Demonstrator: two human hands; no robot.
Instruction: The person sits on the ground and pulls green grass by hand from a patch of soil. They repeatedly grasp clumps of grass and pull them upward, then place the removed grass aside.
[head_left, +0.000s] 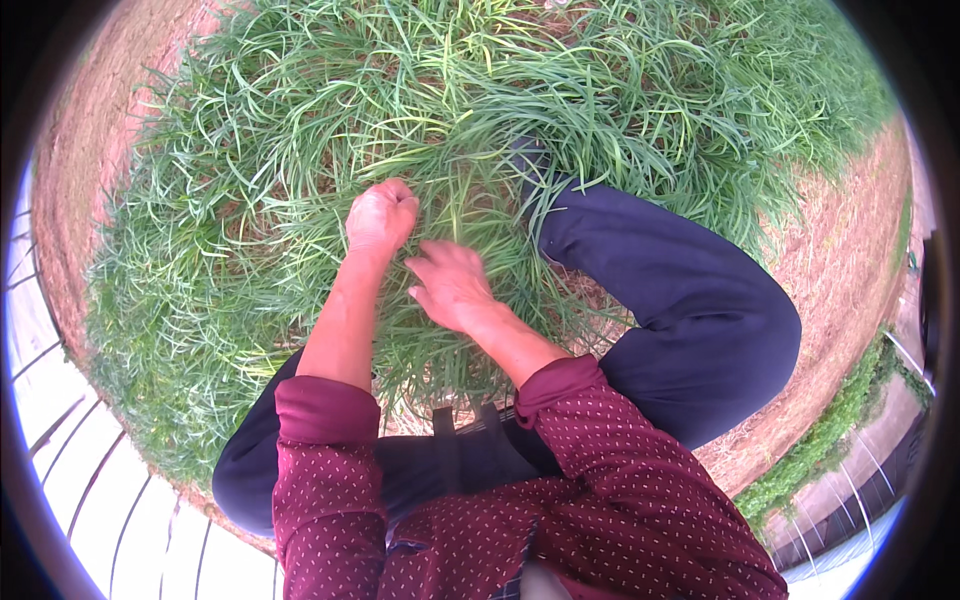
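Observation:
Long, narrow green leaves (300, 157), like those of chives or a similar leafy crop, grow thickly in front of me. My left hand (384, 214) is down among them with its fingers curled into a fist. The inside of that fist is hidden, so whether leaves are in it does not show. Just below and to its right, my right hand (452, 283) is slightly blurred, palm down over the leaves. Its fingers are apart, and nothing shows in its grasp. The two hands do not touch.
My bent right leg in dark trousers (697, 300) lies to the right, its shoe (531, 159) partly under leaves. Bare brown soil (832, 277) borders the plants at right and left. Pale sheeting with dark lines (97, 480) runs along the lower left.

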